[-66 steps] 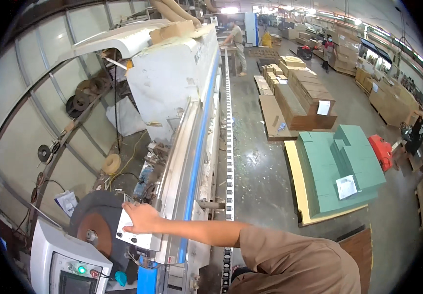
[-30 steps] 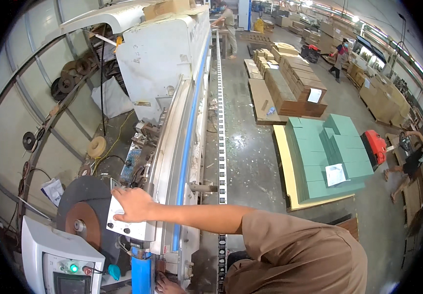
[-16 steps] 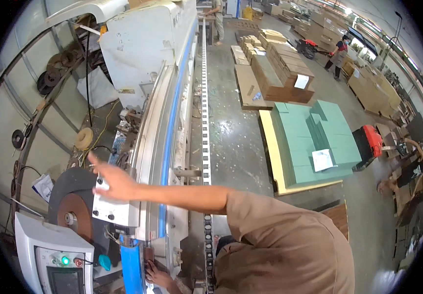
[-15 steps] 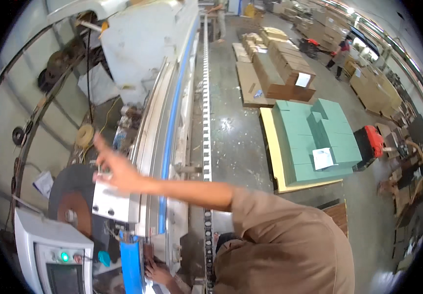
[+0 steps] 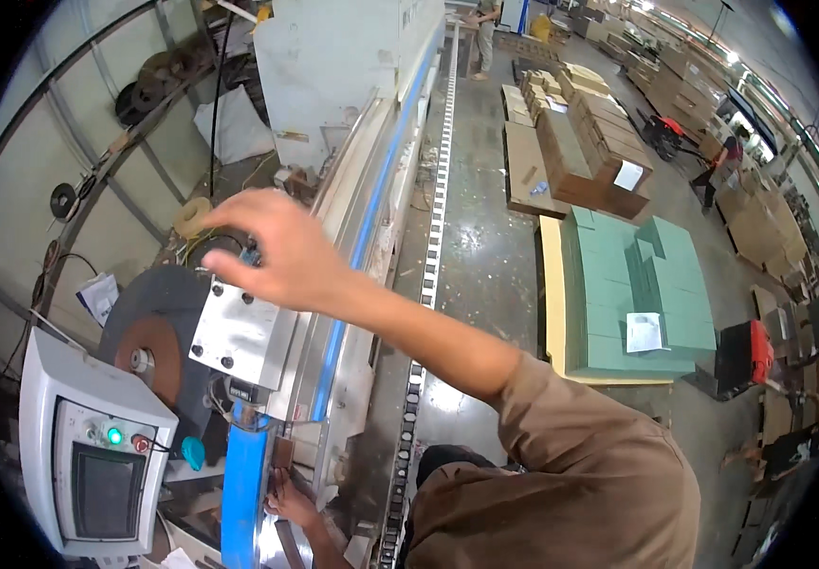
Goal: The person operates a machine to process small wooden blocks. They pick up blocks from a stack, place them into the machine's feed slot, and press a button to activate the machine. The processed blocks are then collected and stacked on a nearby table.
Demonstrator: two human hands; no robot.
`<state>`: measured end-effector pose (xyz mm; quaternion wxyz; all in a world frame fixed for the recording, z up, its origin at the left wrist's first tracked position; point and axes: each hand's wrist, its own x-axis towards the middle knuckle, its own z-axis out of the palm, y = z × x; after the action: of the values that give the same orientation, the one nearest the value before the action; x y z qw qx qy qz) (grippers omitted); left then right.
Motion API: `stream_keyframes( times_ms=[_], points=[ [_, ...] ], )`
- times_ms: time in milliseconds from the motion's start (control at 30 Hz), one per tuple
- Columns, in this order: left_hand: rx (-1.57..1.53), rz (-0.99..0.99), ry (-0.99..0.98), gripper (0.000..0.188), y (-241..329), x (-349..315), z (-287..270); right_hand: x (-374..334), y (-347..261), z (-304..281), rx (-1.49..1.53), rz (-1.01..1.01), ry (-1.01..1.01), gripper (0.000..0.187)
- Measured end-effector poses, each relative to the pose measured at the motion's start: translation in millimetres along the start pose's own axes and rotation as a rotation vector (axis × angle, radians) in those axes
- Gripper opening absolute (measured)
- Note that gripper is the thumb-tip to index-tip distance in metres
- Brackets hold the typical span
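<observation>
My right hand (image 5: 286, 248) reaches leftward across the machine, back of the hand up. Its thumb and bent fingers stand apart with nothing between them, above a silvery metal block (image 5: 239, 332) with bolt heads. My left hand (image 5: 291, 498) is low, beside the blue machine cover (image 5: 250, 493). Its fingers close on the near end of a small brown board (image 5: 282, 453), which lies between the cover and a metal rail; the fingers' undersides are hidden. A dark disc with a brown roll (image 5: 151, 356) stands left of the block.
A control panel (image 5: 106, 484) with a lit green button is at the lower left. A white-and-black chain conveyor (image 5: 430, 275) runs along the machine's right. Green stacked boards (image 5: 608, 294) stand on a pallet, with brown stacks (image 5: 599, 152) behind. A person (image 5: 720, 171) walks at far right.
My right hand has risen, its fingers going from stretched out to bent. The left hand stays at the brown board. The view has shifted, so the machine and stacks appear farther right.
</observation>
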<state>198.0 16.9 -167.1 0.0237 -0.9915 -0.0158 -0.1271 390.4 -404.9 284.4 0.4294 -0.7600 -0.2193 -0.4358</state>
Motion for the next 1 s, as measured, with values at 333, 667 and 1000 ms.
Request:
stream_keyframes(
  times_ms=[333,667,1000],
  points=[
    [-0.076,0.007,0.075,0.051,5,0,-5,-84,68,157,-0.174,0.062,-0.637,0.101],
    [-0.089,-0.133,-0.061,0.064,36,2,-33,-81,33,137,-0.072,0.093,-0.384,0.075],
    [-0.245,-0.065,0.067,0.037,75,36,-1,-84,35,140,-0.145,0.077,-0.385,0.072]
  ],
)
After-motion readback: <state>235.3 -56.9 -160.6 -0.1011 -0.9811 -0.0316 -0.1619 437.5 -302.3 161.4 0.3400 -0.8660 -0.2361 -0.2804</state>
